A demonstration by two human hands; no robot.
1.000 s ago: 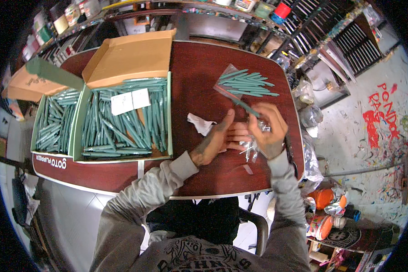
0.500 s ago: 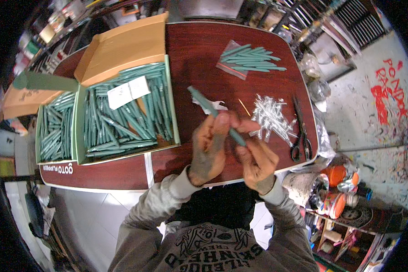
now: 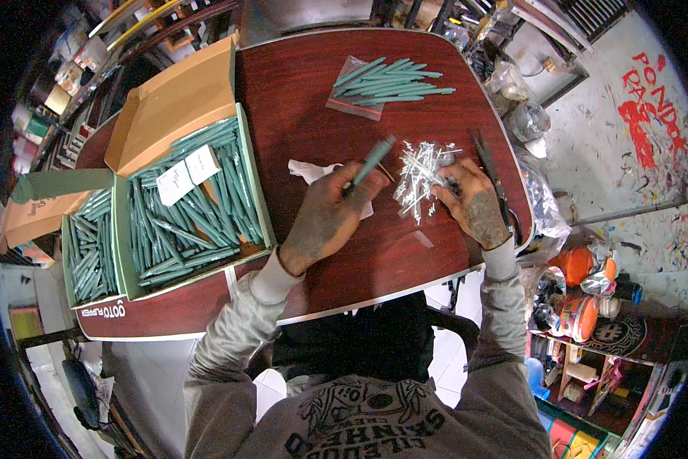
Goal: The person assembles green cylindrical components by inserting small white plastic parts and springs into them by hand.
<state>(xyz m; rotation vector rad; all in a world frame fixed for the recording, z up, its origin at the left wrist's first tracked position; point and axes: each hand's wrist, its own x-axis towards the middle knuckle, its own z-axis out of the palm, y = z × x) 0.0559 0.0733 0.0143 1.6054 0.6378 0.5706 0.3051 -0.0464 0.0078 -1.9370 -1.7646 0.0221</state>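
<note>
Right hand (image 3: 472, 203) has left the green stick (image 3: 377, 156), on which both hands were set half a second ago, and now stands at the pile of clear and white small pieces (image 3: 416, 182). Its fingers reach the pile's right side; whether they pinch a piece cannot be told. Left hand (image 3: 322, 218), well apart from the right, is closed on the green stick, which tilts up and rightward above the table (image 3: 283, 92). Beyond the pile, more green sticks (image 3: 405, 83) lie on a clear bag (image 3: 368, 112). To the left, two open boxes (image 3: 265, 218) contain further sticks.
</note>
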